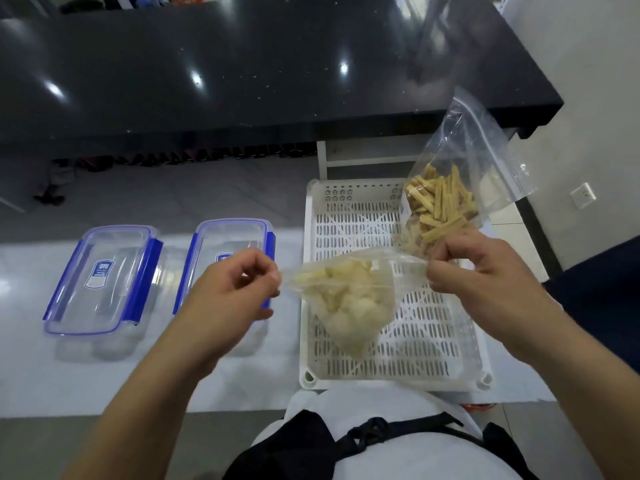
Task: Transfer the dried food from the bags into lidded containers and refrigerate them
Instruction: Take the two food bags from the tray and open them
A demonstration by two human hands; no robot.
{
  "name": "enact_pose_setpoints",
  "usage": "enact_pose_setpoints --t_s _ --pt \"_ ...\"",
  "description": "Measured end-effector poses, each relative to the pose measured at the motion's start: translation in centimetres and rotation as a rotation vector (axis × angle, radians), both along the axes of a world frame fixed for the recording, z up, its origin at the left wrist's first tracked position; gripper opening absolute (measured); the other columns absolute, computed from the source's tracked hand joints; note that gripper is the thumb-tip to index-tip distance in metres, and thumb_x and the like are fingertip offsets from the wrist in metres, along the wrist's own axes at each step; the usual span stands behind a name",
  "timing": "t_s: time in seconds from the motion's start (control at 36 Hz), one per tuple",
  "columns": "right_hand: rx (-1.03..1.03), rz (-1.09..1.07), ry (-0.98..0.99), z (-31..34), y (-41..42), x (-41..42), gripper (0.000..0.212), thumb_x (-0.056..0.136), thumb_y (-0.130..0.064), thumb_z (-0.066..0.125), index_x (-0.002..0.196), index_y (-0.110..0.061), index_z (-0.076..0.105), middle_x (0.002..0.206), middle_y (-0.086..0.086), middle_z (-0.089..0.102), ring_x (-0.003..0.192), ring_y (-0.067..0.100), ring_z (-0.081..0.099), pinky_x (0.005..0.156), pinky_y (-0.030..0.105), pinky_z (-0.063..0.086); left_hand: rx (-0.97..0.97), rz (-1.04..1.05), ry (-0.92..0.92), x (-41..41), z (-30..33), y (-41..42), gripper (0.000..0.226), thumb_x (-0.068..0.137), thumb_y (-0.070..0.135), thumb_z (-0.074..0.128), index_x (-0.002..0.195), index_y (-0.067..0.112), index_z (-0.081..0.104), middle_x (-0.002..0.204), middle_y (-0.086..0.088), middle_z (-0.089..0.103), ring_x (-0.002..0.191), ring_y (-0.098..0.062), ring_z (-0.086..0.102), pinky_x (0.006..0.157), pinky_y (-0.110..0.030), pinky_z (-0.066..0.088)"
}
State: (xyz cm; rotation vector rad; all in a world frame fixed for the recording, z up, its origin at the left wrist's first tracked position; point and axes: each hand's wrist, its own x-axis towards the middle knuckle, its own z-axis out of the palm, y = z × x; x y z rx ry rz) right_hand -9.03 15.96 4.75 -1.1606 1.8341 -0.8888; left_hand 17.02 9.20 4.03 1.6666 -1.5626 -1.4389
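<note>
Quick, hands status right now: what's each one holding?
Left hand: closed, pinching the left top edge of the pale-food bag.
Right hand: closed, pinching the same bag's right top edge; the sticks bag stands behind it.

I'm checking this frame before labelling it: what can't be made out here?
- Head view: whether the pale-food bag is open yet; the left hand and right hand cover its top corners.
- Second container: its near half hides behind the left hand; the label is covered.
- First container: label print too small to read.
- Stick-food bag: its lower end hides behind the right hand.
</note>
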Motion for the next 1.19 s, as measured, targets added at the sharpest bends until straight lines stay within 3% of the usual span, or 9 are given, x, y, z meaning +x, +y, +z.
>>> enact_pose_setpoints --t_s 0.14,0.25,0.42,0.64,0.72,0.86,1.0,1.08,1.19 --pt "-0.049 -0.04 0.018 -0.4 0.1 1.3 0.02 0.065 -0.028 0.063 0.063 -0.009 0.055 0.08 0.004 0.057 0.078 0.027 0.058 0.078 0.058 0.055 -0.061 -0.033 -0.034 -0.8 -0.4 0.8 0.019 0.093 0.017 0.062 0.076 0.024 0.066 0.096 -0.002 0.067 0.092 -0.022 0.068 0.077 -0.038 0.064" --pt "-0.069 0.013 -0.007 -0.7 -0.7 1.9 0.015 0.072 -0.022 0.07 0.082 -0.024 0.059 0.085 -0.005 0.061 0.071 0.026 0.062 0.067 0.056 0.058 -0.074 0.019 -0.043 -2.0 -0.4 0.9 0.015 0.091 0.022 0.064 0.076 0.025 0.065 0.091 0.005 0.071 0.089 -0.019 0.071 0.069 -0.034 0.064" --pt "-0.149 0.024 0.091 -1.0 -1.4 1.8 0.018 0.082 -0.009 0.067 0.084 -0.027 0.066 0.067 -0.006 0.062 0.053 0.01 0.052 0.056 0.038 0.05 -0.072 0.008 -0.08 -2.7 0.5 1.0 0.015 0.087 0.026 0.073 0.095 0.026 0.06 0.08 0.003 0.067 0.066 -0.016 0.072 0.062 -0.038 0.064" --pt "-0.238 -0.009 0.214 0.5 -3.0 0.4 0.019 0.082 -0.01 0.071 0.079 -0.028 0.074 0.067 -0.007 0.069 0.066 0.016 0.067 0.069 0.05 0.059 -0.157 -0.016 -0.085 -1.5 2.2 -1.4 0.024 0.088 -0.003 0.061 0.083 0.018 0.073 0.062 -0.001 0.067 0.068 -0.014 0.075 0.07 -0.038 0.063" --pt "-0.307 -0.014 0.216 1.7 -4.5 0.3 0.016 0.083 -0.008 0.071 0.079 -0.023 0.075 0.068 -0.005 0.069 0.069 0.017 0.067 0.073 0.05 0.059 -0.2 -0.024 -0.046 -1.5 3.0 -3.1 0.023 0.087 -0.004 0.062 0.082 0.016 0.074 0.059 0.003 0.066 0.07 -0.017 0.076 0.065 -0.033 0.06" --pt "-0.326 -0.016 0.258 2.5 -7.7 0.3 0.014 0.085 -0.013 0.07 0.079 -0.026 0.073 0.07 -0.009 0.068 0.071 0.012 0.067 0.074 0.045 0.061 -0.196 -0.017 0.011 -2.5 3.5 -6.4 0.018 0.088 0.0 0.067 0.091 0.017 0.071 0.078 -0.005 0.075 0.072 -0.017 0.075 0.069 -0.035 0.062" --pt "-0.288 -0.064 0.319 2.0 -11.3 -0.2 0.016 0.08 -0.015 0.069 0.069 -0.027 0.07 0.063 -0.012 0.066 0.066 0.01 0.063 0.068 0.036 0.056 -0.205 -0.016 0.002 -3.7 3.0 -9.3 0.019 0.086 -0.001 0.067 0.091 0.017 0.072 0.068 0.004 0.072 0.072 -0.018 0.076 0.067 -0.037 0.061" --pt "-0.256 -0.116 0.302 1.8 -12.9 -0.6 0.013 0.077 -0.016 0.068 0.069 -0.026 0.073 0.064 -0.009 0.069 0.069 0.013 0.07 0.071 0.041 0.061 -0.218 0.001 0.007 -4.3 3.0 -10.9 0.017 0.084 0.0 0.065 0.091 0.014 0.073 0.074 -0.004 0.071 0.076 -0.025 0.075 0.068 -0.039 0.057" --pt "-0.213 -0.166 0.216 1.3 -14.8 -0.7 0.015 0.071 -0.016 0.063 0.069 -0.027 0.074 0.062 -0.012 0.071 0.07 0.017 0.072 0.071 0.045 0.062 -0.225 0.002 -0.029 -4.5 3.1 -13.1 0.017 0.083 0.0 0.064 0.09 0.013 0.073 0.074 -0.006 0.071 0.067 -0.016 0.071 0.062 -0.034 0.054"
